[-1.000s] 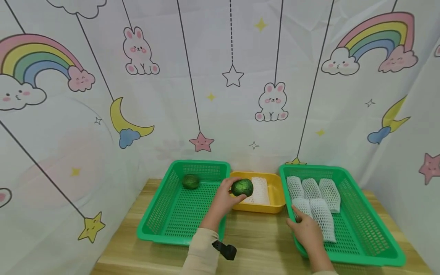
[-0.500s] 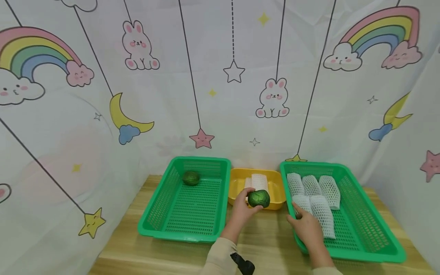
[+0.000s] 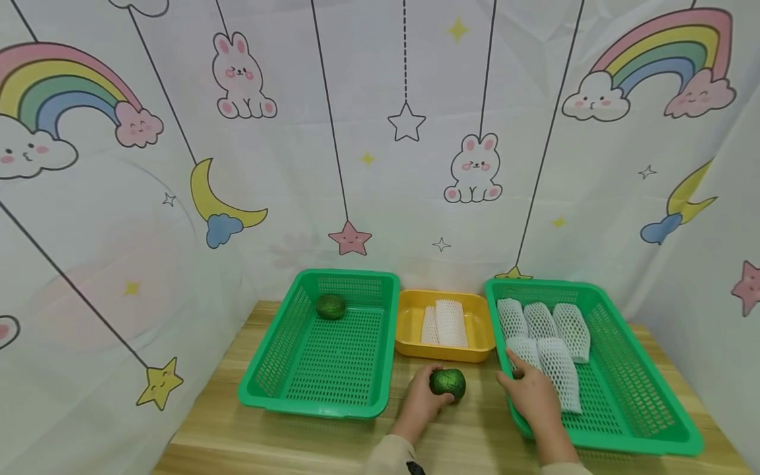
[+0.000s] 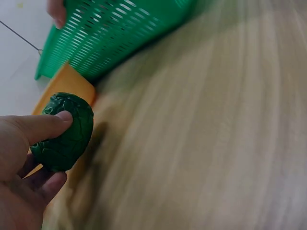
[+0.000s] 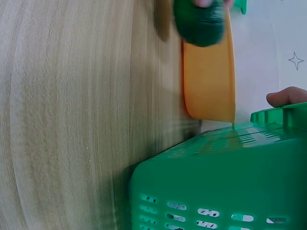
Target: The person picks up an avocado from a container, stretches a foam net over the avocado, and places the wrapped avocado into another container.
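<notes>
My left hand [image 3: 421, 399] holds a dark green, shiny, rounded vegetable [image 3: 450, 382] with veined, leaf-like skin, low over the table in front of the yellow tray [image 3: 445, 354]. In the left wrist view the thumb lies across the top of the vegetable [image 4: 67, 134], with fingers curled beneath. My right hand [image 3: 534, 396] grips the left rim of the right green basket [image 3: 629, 445], its thumb [image 5: 288, 97] showing at the rim in the right wrist view. Several white foam net sleeves [image 3: 558, 376] lie in that basket; two more sleeves [image 3: 452, 324] lie in the tray.
A second green basket [image 3: 315, 410] stands at the left, with another dark green vegetable [image 3: 330, 307] in its back left corner. The tray sits between both baskets on the wooden table [image 3: 202, 442]. A printed white curtain [image 3: 285, 165] hangs behind and at the sides.
My left hand has carried the green vegetable from over the yellow tray toward me and down, slightly right. My right hand has stayed at the basket rim.
</notes>
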Demonstrator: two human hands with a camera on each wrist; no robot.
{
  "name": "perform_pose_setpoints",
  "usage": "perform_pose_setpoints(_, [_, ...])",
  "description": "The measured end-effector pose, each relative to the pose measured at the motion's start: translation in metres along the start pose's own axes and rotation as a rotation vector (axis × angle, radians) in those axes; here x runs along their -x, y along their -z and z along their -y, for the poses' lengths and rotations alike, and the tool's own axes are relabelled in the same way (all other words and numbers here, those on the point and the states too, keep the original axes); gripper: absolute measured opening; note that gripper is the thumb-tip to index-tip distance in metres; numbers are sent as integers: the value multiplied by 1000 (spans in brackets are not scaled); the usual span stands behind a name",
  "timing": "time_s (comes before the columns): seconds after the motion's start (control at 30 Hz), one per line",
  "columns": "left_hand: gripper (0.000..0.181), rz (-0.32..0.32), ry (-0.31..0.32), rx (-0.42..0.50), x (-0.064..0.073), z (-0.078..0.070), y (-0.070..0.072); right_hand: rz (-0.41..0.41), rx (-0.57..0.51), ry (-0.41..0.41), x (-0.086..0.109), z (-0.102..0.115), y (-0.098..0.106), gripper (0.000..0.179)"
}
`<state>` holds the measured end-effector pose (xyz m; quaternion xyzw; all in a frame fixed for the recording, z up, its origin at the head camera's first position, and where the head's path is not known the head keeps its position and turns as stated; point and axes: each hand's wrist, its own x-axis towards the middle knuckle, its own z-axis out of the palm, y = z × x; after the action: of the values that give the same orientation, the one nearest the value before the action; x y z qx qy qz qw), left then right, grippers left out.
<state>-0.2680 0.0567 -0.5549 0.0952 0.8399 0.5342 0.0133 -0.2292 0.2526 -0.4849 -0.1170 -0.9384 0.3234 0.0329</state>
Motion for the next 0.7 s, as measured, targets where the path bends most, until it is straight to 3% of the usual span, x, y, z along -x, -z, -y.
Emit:
perform_pose_setpoints(0.33, [64, -3, -8, -12, -2, 9, 3, 0, -6, -3, -5, 4, 0, 62])
perform_pose_setpoints(0.43, [70, 10, -33, -79, -1, 4, 7, 3, -4, -5, -5, 5, 0, 62])
perform_pose_setpoints(0.57, [70, 41, -117, -231, 4, -30, 26, -2, -3, 0, -6, 5, 0, 62])
perform_pose_setpoints(0.63, [63, 7, -178, -285, 6, -51, 43, -1, -4, 1, -6, 6, 0, 61])
perform_pose_setpoints(0.7, [56, -66, -200, -315, 5, -63, 60, 3, -5, -2, -7, 6, 1, 61])
